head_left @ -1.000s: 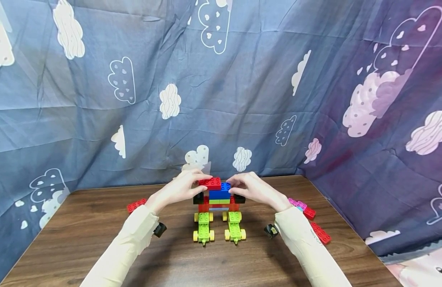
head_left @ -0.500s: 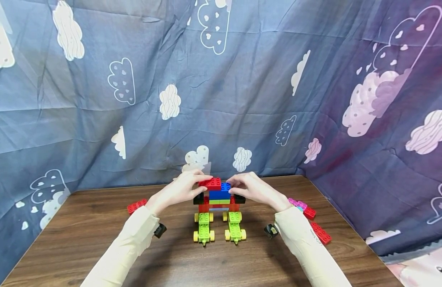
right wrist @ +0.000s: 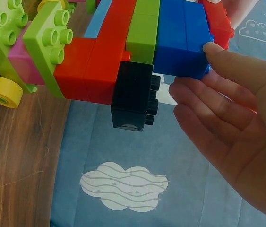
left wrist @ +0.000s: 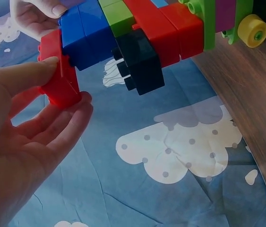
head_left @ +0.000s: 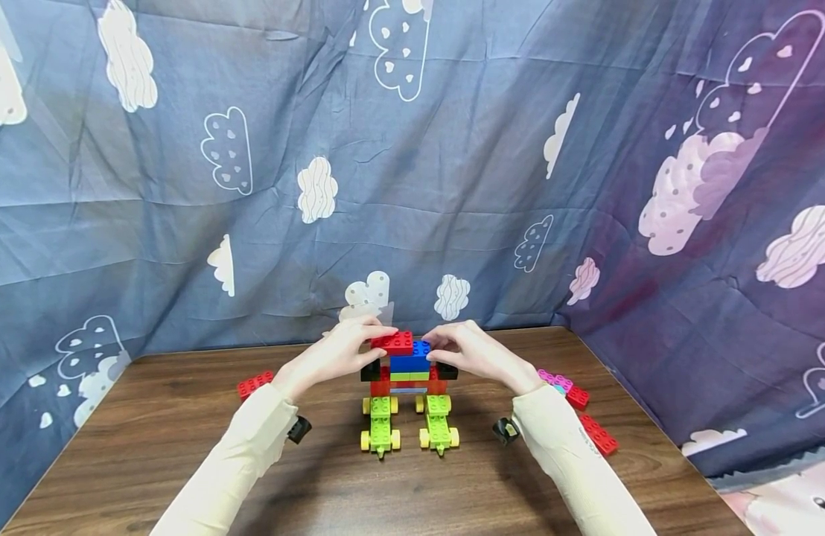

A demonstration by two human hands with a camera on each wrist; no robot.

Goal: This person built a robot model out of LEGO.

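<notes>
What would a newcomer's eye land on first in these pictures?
Probably the colourful brick model at mid-table, with two lime wheeled bases at the bottom. Next come the two hands at its top: the left hand pinches the top red brick, and the right hand grips the blue bricks just below. Behind everything hangs a cloud-print cloth.

the left hand (head_left: 339, 350) holds a red brick (head_left: 397, 343) on a blue block (head_left: 409, 363). the right hand (head_left: 477, 351) holds the blue block. two green cars (head_left: 380, 426) with yellow wheels (head_left: 395, 440) stand below.
</notes>
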